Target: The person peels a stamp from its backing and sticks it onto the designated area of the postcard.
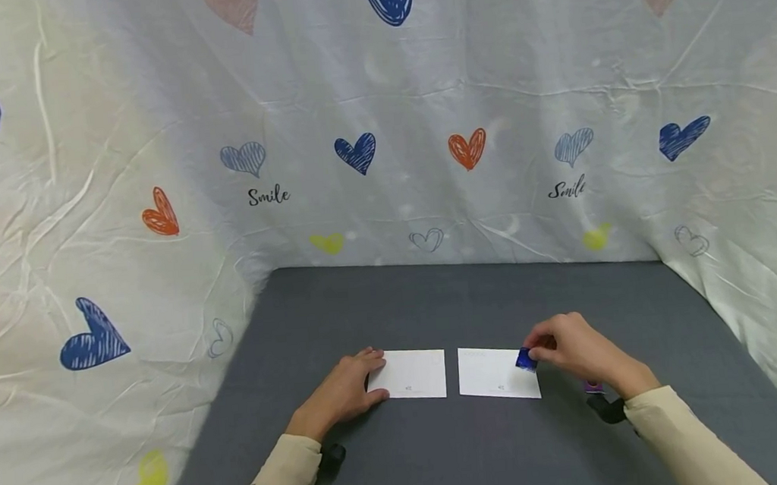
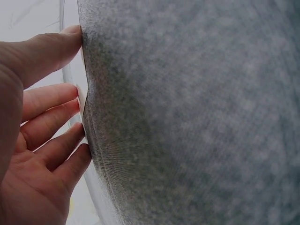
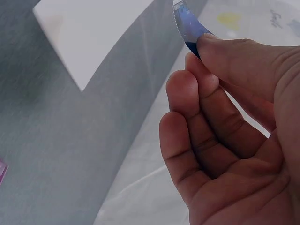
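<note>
In the head view, two white cards lie side by side on the dark grey table (image 1: pixel 378 456). My left hand (image 1: pixel 352 386) rests at the left edge of the left card (image 1: pixel 412 374). Its thumb and fingers are spread and fairly straight against that edge, as the left wrist view also shows. Between thumb and fingertips, my right hand (image 1: pixel 578 349) pinches a small shiny blue packet (image 1: pixel 525 360) with a serrated edge (image 3: pixel 186 21). The packet is over the right end of the right card (image 1: pixel 495 373); in the right wrist view it appears raised above the surface.
A small purple item (image 1: pixel 593 387) lies on the table below the right wrist, partly covered by the arm. Dark bands sit at both wrists. A white curtain (image 1: pixel 521 186) printed with hearts and "Smile" hangs behind the table and along its sides.
</note>
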### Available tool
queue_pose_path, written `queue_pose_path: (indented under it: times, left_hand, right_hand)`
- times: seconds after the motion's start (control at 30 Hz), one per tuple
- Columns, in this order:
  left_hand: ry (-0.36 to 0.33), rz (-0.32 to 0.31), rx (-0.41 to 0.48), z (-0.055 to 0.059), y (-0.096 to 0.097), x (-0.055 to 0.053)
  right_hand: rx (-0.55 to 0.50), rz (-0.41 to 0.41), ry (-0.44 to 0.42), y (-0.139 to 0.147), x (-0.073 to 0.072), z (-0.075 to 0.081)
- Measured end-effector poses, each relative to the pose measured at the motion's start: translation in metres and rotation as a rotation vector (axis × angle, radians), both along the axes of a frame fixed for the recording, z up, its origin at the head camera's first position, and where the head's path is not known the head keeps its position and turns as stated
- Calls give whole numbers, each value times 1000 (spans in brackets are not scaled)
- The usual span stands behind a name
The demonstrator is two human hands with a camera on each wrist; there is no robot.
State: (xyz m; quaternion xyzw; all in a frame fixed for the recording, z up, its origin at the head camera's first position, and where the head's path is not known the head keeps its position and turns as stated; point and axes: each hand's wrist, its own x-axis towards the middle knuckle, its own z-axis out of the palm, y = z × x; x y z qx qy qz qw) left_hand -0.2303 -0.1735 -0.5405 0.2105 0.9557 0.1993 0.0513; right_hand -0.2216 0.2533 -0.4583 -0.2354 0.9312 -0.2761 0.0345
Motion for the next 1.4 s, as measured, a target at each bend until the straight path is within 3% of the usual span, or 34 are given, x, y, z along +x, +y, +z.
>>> queue_pose_path:
  times: [0.47,0.9,1.13,1.4]
  left_hand:
    - [-8,0,-15,1,2,1]
    - [1,-23,-31,3,4,2]
    - [37,-67,-30,3,3,4]
    - [58,-60,-50,1,1,8]
  right_hand:
    - [-7,99,-4,-34,-8,1]
    - [-46,180,3,-67,-13,-10]
    - [-68,224,12,-81,-15,-19]
    - [-47,218,20,-91,-14,-21]
